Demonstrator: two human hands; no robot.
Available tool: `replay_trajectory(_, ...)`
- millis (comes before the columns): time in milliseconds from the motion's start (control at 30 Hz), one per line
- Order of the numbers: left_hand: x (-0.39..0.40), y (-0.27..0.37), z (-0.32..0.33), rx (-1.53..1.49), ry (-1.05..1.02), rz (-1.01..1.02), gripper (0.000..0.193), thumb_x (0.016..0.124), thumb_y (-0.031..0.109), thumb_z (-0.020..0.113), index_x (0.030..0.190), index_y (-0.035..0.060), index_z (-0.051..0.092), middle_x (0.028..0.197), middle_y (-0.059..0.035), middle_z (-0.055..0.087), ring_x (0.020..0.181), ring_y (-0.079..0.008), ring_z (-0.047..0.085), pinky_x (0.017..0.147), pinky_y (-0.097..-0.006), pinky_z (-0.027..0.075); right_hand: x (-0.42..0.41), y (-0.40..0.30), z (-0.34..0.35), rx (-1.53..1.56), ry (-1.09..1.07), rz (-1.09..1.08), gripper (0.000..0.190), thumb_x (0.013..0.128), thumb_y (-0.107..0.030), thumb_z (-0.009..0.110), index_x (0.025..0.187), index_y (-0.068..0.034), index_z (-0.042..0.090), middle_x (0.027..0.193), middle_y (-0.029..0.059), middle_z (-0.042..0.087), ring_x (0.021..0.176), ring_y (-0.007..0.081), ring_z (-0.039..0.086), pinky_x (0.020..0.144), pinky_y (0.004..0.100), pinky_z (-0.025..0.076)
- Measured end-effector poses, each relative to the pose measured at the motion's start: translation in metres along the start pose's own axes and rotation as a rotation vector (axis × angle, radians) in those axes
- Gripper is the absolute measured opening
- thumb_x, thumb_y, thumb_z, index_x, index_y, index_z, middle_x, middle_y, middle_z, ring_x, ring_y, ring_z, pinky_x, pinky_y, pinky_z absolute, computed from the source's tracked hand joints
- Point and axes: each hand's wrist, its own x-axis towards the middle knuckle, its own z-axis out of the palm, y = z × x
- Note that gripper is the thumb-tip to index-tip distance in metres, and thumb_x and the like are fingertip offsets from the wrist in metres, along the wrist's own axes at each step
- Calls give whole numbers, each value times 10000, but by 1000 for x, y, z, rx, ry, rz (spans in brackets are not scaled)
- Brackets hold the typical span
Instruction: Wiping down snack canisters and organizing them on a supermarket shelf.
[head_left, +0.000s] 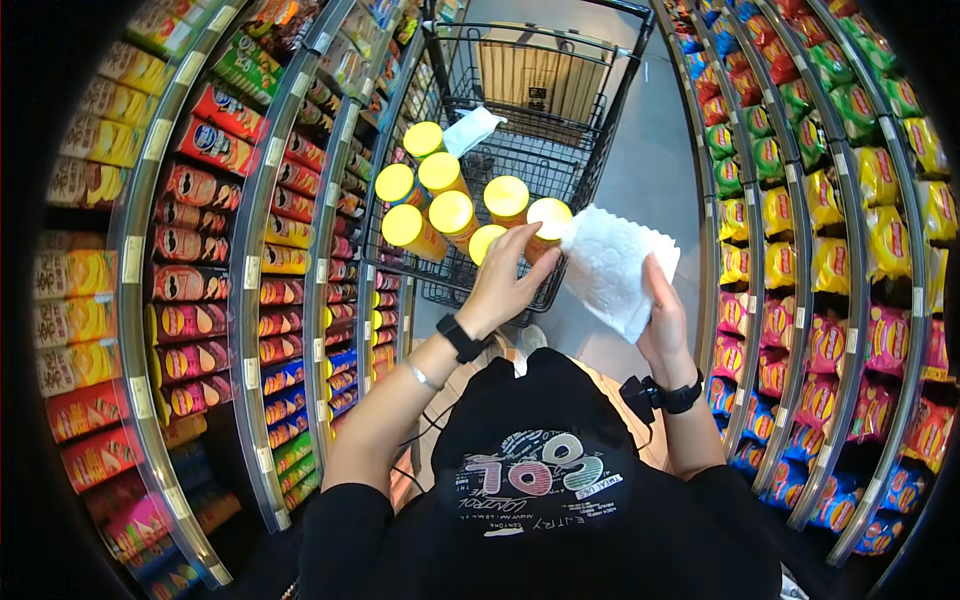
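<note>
My left hand (504, 281) reaches over a black wire shopping cart (559, 161). Its fingers and thumb are at the yellow lid of a chip canister (550, 218) at the cart's near right; whether they grip it is unclear. My right hand (664, 319) holds a white paper towel (611, 266) by its right edge, beside that canister. Several more canisters with yellow lids (451, 211) stand upright in the cart to the left. A small white packet or folded cloth (472, 130) lies behind them.
Shelves with chip canisters (191, 319) and boxed snacks (79, 274) rise on the left. On the right, shelves hold bagged chips (832, 262) in several colours. A cardboard box (540, 79) is at the cart's far end. Grey floor (652, 150) runs between cart and right shelves.
</note>
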Motion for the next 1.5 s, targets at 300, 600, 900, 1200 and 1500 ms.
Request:
replay_trajectory(300,-62,32,-62,-731,138,-461,337,885,104,702,1177,-32,603,1082,-67,676,949,-122,645,824,-277,528,47,52,33,-415,-298,318,508,980,-369,545,1305,19,506,1267,161,591,1127,266,589,969,357,457)
replay_trajectory(600,-160,-27,-144,-320,478,-604,245,926,153,647,1076,-41,644,975,-51,693,847,-93,632,747,-253,503,130,48,11,-1142,-236,-651,539,911,-286,647,1359,-34,488,1398,197,471,1313,346,438,1088,410,343)
replay_trajectory(900,-134,-61,-171,665,458,-312,174,896,143,610,1027,28,609,939,-192,611,787,-425,613,653,-468,494,100,45,5,-892,-260,-436,481,956,-199,604,1393,-55,465,1426,127,437,1341,225,417,1094,380,374)
replay_trajectory(1200,-75,-134,-136,720,222,-184,333,847,137,640,1103,2,476,955,-181,549,753,-368,648,622,-453,540,35,53,53,-884,-36,-387,465,962,-151,589,1394,-41,457,1429,114,433,1346,207,409,1102,367,373)
replay_trajectory(1500,-94,-174,-163,417,71,200,322,873,94,597,1176,-10,568,1129,-170,615,1076,-368,534,961,-453,394,15,139,125,-1214,-210,-381,355,909,-148,640,1238,-27,582,1253,153,595,1158,289,586,964,372,471)
